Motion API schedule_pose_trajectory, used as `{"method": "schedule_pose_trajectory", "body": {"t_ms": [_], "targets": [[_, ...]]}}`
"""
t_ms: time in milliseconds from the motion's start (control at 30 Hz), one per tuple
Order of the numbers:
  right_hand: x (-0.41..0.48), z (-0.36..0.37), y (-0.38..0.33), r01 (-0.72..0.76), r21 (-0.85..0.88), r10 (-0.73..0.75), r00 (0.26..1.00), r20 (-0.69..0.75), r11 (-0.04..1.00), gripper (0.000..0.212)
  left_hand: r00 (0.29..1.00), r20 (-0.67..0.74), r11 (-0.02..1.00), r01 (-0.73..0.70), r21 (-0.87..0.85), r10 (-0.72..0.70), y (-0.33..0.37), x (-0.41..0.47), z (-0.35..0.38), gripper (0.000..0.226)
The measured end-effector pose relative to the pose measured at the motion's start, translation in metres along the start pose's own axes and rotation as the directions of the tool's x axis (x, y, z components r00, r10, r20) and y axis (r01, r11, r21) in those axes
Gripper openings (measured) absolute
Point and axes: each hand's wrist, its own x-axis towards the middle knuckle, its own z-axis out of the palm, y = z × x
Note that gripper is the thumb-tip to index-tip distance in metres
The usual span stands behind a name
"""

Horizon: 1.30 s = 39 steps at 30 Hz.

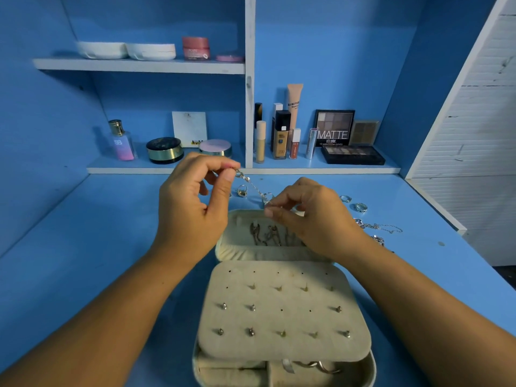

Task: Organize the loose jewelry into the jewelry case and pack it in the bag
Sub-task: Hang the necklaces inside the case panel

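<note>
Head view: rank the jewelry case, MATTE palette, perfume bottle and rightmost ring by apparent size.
1. jewelry case, though it is nearest the camera
2. MATTE palette
3. perfume bottle, which looks only slightly smaller
4. ring

The lower shelf (321, 170) holds a perfume bottle (120, 141), black compact (164, 150), foundation bottle (280, 135) and MATTE palette (334, 128); a pink jar (196, 48) sits above.

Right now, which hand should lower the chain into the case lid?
Probably right: the right hand pinches the chain at the case lid's rim; the left hand holds its other end higher.
</note>
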Motion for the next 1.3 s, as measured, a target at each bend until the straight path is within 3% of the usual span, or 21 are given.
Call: {"method": "schedule_pose_trajectory", "body": {"t_ms": [100, 233, 300, 400, 467, 500, 667, 833, 967, 1167, 1300], "targets": [[0.002, -0.003, 0.001, -0.03, 0.018, 0.03, 0.999, -0.017, 0.999, 0.003, 0.978, -0.024, 0.968, 0.202, -0.15, -0.208, 0.002, 0.001, 0.001, 0.01], [0.004, -0.008, -0.003, -0.052, 0.322, 0.065, 0.997, -0.03, 0.945, 0.01, 0.852, 0.134, 0.787, 0.52, -0.333, -0.506, -0.005, 0.005, 0.0, 0.018], [0.004, -0.011, -0.006, -0.056, 0.444, 0.071, 0.997, -0.016, 0.894, 0.015, 0.78, 0.248, 0.723, 0.626, -0.292, -0.575, -0.006, 0.005, 0.002, 0.027], [0.003, -0.015, -0.007, -0.065, 0.516, 0.063, 0.998, 0.021, 0.854, 0.018, 0.665, 0.457, 0.702, 0.703, -0.113, -0.591, -0.01, 0.0, 0.005, 0.017], [0.003, -0.015, -0.007, -0.076, 0.519, 0.057, 0.997, 0.052, 0.851, 0.019, 0.595, 0.548, 0.715, 0.699, 0.006, -0.587, -0.012, -0.004, 0.005, 0.018], [0.003, -0.014, -0.007, -0.077, 0.525, 0.048, 0.997, 0.068, 0.847, 0.019, 0.594, 0.557, 0.723, 0.69, 0.017, -0.58, -0.012, -0.004, 0.005, 0.017], [0.004, -0.011, -0.009, -0.058, 0.524, -0.005, 0.993, 0.118, 0.849, 0.017, 0.683, 0.574, 0.774, 0.62, -0.129, -0.452, -0.004, -0.003, 0.003, 0.018], [0.004, -0.01, -0.01, -0.046, 0.479, -0.006, 0.994, 0.108, 0.877, 0.016, 0.748, 0.6, 0.88, 0.451, -0.145, -0.285, 0.001, -0.004, 0.004, 0.019], [0.003, -0.006, -0.011, -0.012, 0.403, -0.019, 0.997, 0.072, 0.915, 0.014, 0.711, 0.637, 0.856, 0.494, -0.152, -0.297, -0.003, -0.004, 0.004, 0.025], [0.005, 0.0, -0.01, 0.033, 0.304, -0.036, 0.999, 0.006, 0.952, 0.021, 0.661, 0.689, 0.865, 0.491, -0.099, -0.297, -0.013, -0.002, 0.0, 0.016], [0.006, 0.002, -0.008, 0.025, 0.252, -0.025, 1.0, -0.006, 0.967, 0.01, 0.607, 0.718, 0.852, 0.522, -0.038, -0.34, -0.023, -0.001, -0.004, 0.033]]}}
